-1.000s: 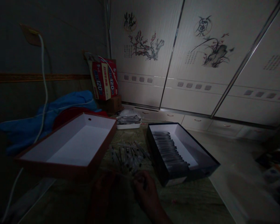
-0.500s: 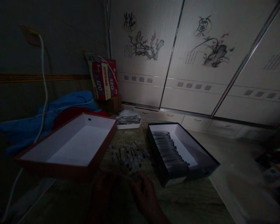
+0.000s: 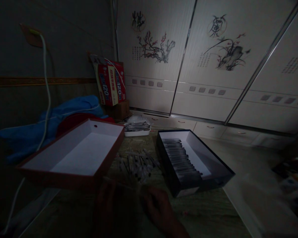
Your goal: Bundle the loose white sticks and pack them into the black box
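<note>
- The left hand (image 3: 106,202) lies low at the near edge of the counter (image 3: 203,211), deep in shadow. Its fingers point toward the loose pile of slender pieces (image 3: 137,165). I cannot tell whether it is closed on anything.
- The right hand (image 3: 159,205) sits just beside it, knuckles up and fingers curled, at the near side of the same pile. It is too dark to tell whether it grips a piece.
- The pile lies in the middle of the counter, between two boxes. Its pieces overlap too much to count.
- There are two open boxes. The red-brown box (image 3: 72,155) toward the left edge has a bare white inside, and the black box (image 3: 221,172) on the right holds one tight row of the slender pieces.
- One white tray (image 3: 136,133) with more pieces stands at the far edge, behind the pile.
- A blue cloth (image 3: 52,120), a hanging white cable (image 3: 46,82) and a red carton (image 3: 111,84) crowd the far left corner.
- Painted wardrobe doors (image 3: 213,66) stand behind.
</note>
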`<control>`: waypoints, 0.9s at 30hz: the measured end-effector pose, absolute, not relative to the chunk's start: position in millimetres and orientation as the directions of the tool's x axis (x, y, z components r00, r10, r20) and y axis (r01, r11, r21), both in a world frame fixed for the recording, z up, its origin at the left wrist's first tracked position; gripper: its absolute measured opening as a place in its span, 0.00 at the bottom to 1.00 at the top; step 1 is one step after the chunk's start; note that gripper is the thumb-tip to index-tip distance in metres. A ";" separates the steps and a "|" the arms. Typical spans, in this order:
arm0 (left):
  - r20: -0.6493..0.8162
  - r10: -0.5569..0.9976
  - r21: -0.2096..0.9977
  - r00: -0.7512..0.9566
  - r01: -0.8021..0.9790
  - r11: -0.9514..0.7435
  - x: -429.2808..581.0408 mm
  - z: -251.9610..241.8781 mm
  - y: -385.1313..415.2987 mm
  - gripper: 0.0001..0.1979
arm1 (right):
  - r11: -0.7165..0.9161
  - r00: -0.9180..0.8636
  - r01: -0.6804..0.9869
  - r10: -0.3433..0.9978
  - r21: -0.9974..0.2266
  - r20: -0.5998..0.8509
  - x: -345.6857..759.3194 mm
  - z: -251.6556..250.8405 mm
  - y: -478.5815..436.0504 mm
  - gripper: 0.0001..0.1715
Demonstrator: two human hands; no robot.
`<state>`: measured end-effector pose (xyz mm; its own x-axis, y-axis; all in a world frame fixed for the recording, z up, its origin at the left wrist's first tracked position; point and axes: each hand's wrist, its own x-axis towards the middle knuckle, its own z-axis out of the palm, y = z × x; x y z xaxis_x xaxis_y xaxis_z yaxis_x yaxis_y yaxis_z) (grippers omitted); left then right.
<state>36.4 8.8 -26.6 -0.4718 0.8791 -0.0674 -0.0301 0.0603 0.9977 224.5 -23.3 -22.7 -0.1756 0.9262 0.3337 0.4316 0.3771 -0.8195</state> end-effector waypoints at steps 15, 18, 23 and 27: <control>-0.038 0.915 0.961 -0.403 0.236 0.144 43.3 -17.8 7.0 0.22 | 0.152 0.142 0.838 0.867 -0.525 0.478 230.5 30.6 -15.4 0.14; -0.087 0.951 0.963 -0.295 0.221 0.156 47.3 -20.7 11.8 0.28 | 0.061 0.064 0.945 0.929 -0.320 0.365 211.1 12.2 6.1 0.09; -0.097 0.956 0.966 -0.277 0.204 0.157 49.3 -23.2 12.3 0.44 | 0.032 0.049 0.966 0.950 -0.255 0.307 204.8 1.2 18.4 0.18; -0.063 0.953 0.978 -0.296 0.170 0.118 49.4 -20.5 10.6 0.34 | 0.065 0.014 0.971 0.945 -0.229 0.326 206.2 5.2 8.4 0.21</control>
<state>49.4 10.6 -20.5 -0.2957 0.9532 -0.0633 0.1701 0.1177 0.9784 206.2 8.4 5.2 0.0143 0.9452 0.3262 0.9712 0.0646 -0.2295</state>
